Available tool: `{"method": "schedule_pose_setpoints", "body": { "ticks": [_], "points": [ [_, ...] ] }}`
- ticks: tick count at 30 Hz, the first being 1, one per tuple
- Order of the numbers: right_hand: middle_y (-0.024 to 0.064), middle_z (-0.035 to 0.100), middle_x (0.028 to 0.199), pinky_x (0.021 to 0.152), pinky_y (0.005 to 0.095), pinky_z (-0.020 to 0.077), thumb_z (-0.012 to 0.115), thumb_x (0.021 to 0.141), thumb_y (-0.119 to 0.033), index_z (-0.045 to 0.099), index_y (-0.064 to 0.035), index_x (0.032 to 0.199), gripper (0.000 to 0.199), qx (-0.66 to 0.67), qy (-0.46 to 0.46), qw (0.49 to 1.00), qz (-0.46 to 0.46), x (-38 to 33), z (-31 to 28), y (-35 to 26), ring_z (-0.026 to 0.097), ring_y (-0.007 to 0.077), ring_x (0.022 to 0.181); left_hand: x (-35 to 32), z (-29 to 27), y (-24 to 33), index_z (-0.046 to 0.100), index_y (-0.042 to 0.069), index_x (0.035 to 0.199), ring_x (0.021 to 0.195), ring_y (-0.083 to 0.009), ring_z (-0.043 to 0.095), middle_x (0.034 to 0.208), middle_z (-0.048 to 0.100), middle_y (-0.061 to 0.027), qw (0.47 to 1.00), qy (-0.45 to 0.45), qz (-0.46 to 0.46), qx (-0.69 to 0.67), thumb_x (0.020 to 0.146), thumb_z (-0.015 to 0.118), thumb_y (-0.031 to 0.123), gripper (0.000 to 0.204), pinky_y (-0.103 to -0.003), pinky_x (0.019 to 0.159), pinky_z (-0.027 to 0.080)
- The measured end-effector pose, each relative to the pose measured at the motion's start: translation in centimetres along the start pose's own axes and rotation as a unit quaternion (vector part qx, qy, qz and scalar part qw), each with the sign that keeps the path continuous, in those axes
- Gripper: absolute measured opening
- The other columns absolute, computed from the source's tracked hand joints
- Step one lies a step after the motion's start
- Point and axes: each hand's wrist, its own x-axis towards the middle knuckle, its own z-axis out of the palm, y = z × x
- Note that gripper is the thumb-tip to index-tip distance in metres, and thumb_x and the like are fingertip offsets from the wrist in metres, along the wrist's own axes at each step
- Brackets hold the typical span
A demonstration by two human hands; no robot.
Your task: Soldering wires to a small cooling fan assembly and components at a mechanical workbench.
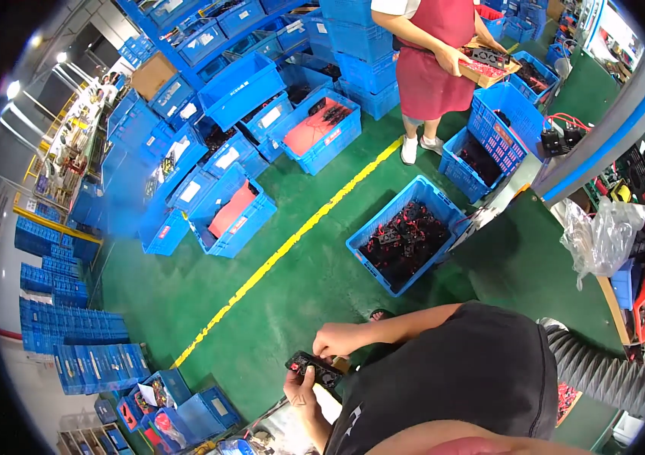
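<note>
Black fan part [313,368] gripped by both hands [321,364]; open green floor [262,296] beyond.

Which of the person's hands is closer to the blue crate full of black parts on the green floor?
Right. The right hand is on the small black part, on the side toward the blue crate; the left hand grips it from farther off.

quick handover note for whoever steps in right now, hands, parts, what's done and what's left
Left hand: grips the small black part from below.
Right hand: fingers on the part's top edge. Both hands are on it, held above the green floor.
Supply: blue crate of similar black parts with red wires sits ahead on the floor, just past the yellow line.
Done: one part is in hand.
Left: the crate looks well filled. A co-worker with a tray stands beyond.
</note>
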Motion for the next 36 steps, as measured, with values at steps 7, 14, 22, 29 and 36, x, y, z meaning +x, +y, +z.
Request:
{"method": "schedule_pose_setpoints", "body": {
  "ticks": [7, 14, 22, 29, 36],
  "points": [
    [0.0105, 0.072, 0.077, 0.064, 0.0452, 0.0512, 0.063, 0.084, -0.02, 0.074, -0.0115, 0.086, 0.014, -0.191, 0.088, 0.977, -0.024, 0.0, 5.2, 1.6, 0.069, 0.0315, 0.073, -3.4, -2.5, -1.8, 0.065, -0.003, 0.108, 0.084, -0.0142, 0.062, 0.097, 0.069, -0.0067, 0.997, 0.053, 0.059, 0.006, 0.087, 0.073, 0.005, 0.023, -0.028, 0.081, 0.051],
    [0.0113, 0.069, 0.071, 0.065, 0.0469, 0.051, 0.06, 0.084, -0.022, 0.072, -0.0113, 0.079, 0.017, -0.226, 0.026, 0.973, -0.041, -1.5, 11.1, -0.4, 0.068, 0.033, 0.073, -9.7, -6.1, -5.0, 0.066, -0.001, 0.108, 0.083, -0.0142, 0.062, 0.096, 0.068, -0.0056, 0.995, 0.08, 0.063, -0.022, 0.088, 0.074, 0.009, 0.024, -0.029, 0.078, 0.053],
    [0.0129, 0.067, 0.069, 0.064, 0.0472, 0.0504, 0.059, 0.086, -0.023, 0.07, -0.0094, 0.075, 0.021, -0.215, -0.058, 0.973, -0.065, -3.6, 19.1, -1.7, 0.066, 0.0343, 0.067, -19.4, -11.0, -10.0, 0.064, 0.003, 0.102, 0.075, -0.0126, 0.063, 0.09, 0.067, -0.0037, 0.987, 0.154, 0.039, -0.031, 0.092, 0.07, 0.013, 0.016, -0.029, 0.071, 0.055],
    [0.0078, 0.065, 0.064, 0.06, 0.0431, 0.0491, 0.055, 0.093, -0.028, 0.068, -0.0096, 0.075, 0.029, -0.267, -0.114, 0.956, -0.041, -6.9, 25.4, -3.3, 0.065, 0.0293, 0.063, -28.3, -13.0, -15.0, 0.062, 0.004, 0.108, 0.08, -0.0122, 0.062, 0.092, 0.066, -0.0026, 0.977, 0.171, 0.046, -0.116, 0.093, 0.068, 0.013, 0.019, -0.028, 0.076, 0.055],
    [0.0105, 0.061, 0.059, 0.057, 0.0414, 0.047, 0.054, 0.094, -0.028, 0.067, -0.0069, 0.075, 0.032, -0.166, -0.198, 0.966, 0.025, -10.3, 30.7, -2.8, 0.062, 0.0292, 0.057, -34.1, -13.8, -20.2, 0.064, 0.005, 0.109, 0.073, -0.0085, 0.062, 0.093, 0.068, -0.0026, 0.954, 0.206, 0.03, -0.215, 0.089, 0.073, 0.01, 0.022, -0.023, 0.066, 0.051]
  ]
}}
